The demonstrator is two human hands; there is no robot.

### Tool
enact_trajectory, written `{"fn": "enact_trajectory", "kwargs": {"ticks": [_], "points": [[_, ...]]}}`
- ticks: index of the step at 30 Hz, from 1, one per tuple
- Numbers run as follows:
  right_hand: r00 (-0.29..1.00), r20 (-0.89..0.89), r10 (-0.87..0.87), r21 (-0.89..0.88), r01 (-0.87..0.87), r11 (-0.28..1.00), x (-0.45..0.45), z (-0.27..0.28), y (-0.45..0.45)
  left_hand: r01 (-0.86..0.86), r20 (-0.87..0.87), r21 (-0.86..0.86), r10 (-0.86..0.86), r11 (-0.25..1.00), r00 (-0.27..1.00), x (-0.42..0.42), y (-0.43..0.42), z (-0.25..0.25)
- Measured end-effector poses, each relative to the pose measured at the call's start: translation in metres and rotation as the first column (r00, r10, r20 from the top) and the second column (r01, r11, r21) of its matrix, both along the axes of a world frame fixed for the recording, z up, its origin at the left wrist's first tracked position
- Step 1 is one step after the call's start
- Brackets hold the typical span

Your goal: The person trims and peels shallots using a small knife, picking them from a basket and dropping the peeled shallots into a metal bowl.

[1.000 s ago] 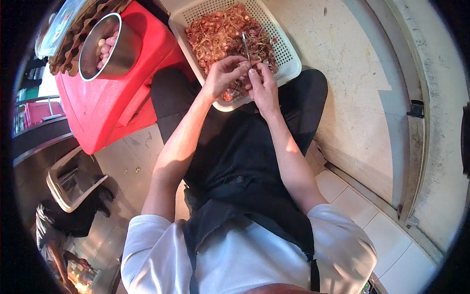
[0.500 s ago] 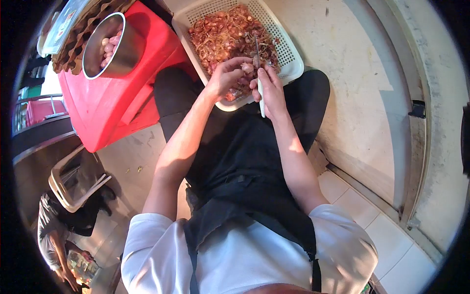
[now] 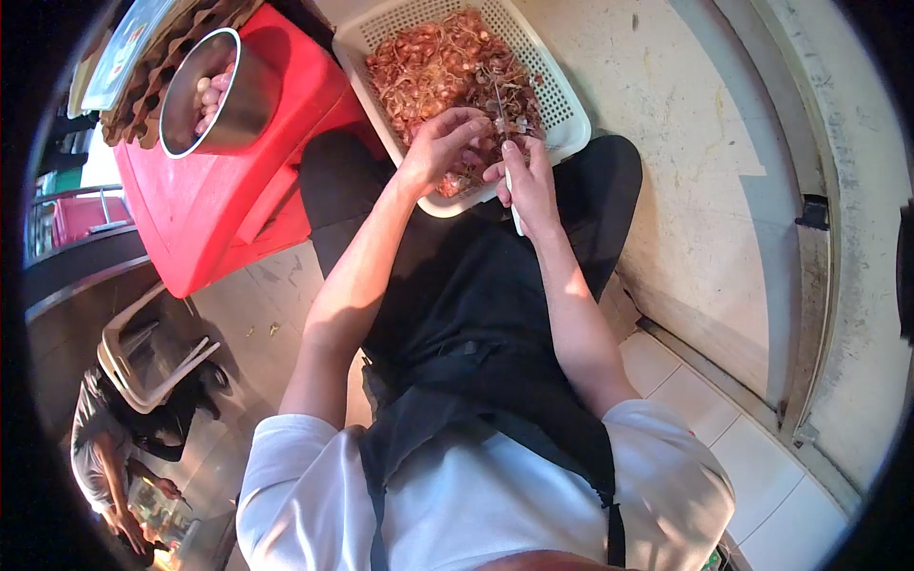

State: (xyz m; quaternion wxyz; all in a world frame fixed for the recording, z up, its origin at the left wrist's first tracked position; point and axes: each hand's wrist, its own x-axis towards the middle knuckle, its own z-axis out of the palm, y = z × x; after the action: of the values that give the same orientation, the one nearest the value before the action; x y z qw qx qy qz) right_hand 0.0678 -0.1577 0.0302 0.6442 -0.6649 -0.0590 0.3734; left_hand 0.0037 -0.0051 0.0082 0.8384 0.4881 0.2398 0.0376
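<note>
A white plastic basket (image 3: 569,124) full of reddish shallots and loose dry skins (image 3: 428,62) sits at my knees. Over its near part, my left hand (image 3: 440,152) is closed, its fingers curled around a pinkish shallot (image 3: 473,155) that is mostly hidden. My right hand (image 3: 529,190) grips the white handle of a small knife (image 3: 515,202). The thin blade points away from me, over the skins, a little to the right of the left hand. Bits of pale skin lie by the right fingertips.
Left of the basket, a metal bowl (image 3: 249,105) with several peeled shallots (image 3: 211,100) rests on a red plastic box (image 3: 190,209), beside brown egg trays (image 3: 157,90). A wall stands on the right. At lower left are a chair (image 3: 143,371) and another person (image 3: 100,447).
The left hand has turned, and the shallot is now mostly hidden by its fingers. The knife has tilted slightly and the right hand has shifted a little. The other person's hand moved.
</note>
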Motion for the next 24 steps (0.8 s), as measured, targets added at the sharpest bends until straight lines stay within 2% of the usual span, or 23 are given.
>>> {"fn": "enact_trajectory", "kwargs": {"ticks": [2,5,8,11,14,17,20,24], "points": [[0.999,0.033,-0.011,-0.031,0.012,0.999,-0.003,-0.001,0.0,-0.053,0.068,-0.007,0.053,0.999,0.996,0.0,-0.003,-0.005],[0.999,0.029,0.029,0.067,-0.031,0.997,-0.003,0.001,-0.002,-0.031,0.07,0.011,0.03,0.999,0.997,-0.001,0.0,-0.009],[1.0,0.004,0.025,0.047,-0.025,0.999,-0.005,0.0,-0.002,-0.068,0.002,0.047,0.068,0.997,0.998,-0.001,0.001,-0.003],[1.0,0.021,0.001,0.008,-0.001,1.0,-0.009,0.004,0.0,-0.071,0.059,0.004,0.07,0.997,0.996,-0.001,0.002,-0.009],[0.986,0.142,0.087,-0.037,-0.082,0.996,-0.011,0.008,0.001,-0.064,0.017,-0.058,0.066,0.996,0.998,-0.002,0.002,-0.002],[0.928,0.348,0.135,-0.069,-0.118,0.991,-0.013,0.0,0.004,-0.043,0.024,-0.06,0.044,0.997,0.999,-0.003,0.005,-0.012],[0.897,0.421,0.136,-0.112,-0.098,0.989,-0.015,-0.001,0.004,-0.005,0.02,-0.111,0.007,0.994,1.0,-0.005,0.008,-0.011],[0.862,0.489,0.13,-0.124,-0.079,0.989,-0.016,0.0,0.005,-0.043,0.044,-0.108,0.048,0.993,0.998,-0.004,0.005,-0.009]]}}
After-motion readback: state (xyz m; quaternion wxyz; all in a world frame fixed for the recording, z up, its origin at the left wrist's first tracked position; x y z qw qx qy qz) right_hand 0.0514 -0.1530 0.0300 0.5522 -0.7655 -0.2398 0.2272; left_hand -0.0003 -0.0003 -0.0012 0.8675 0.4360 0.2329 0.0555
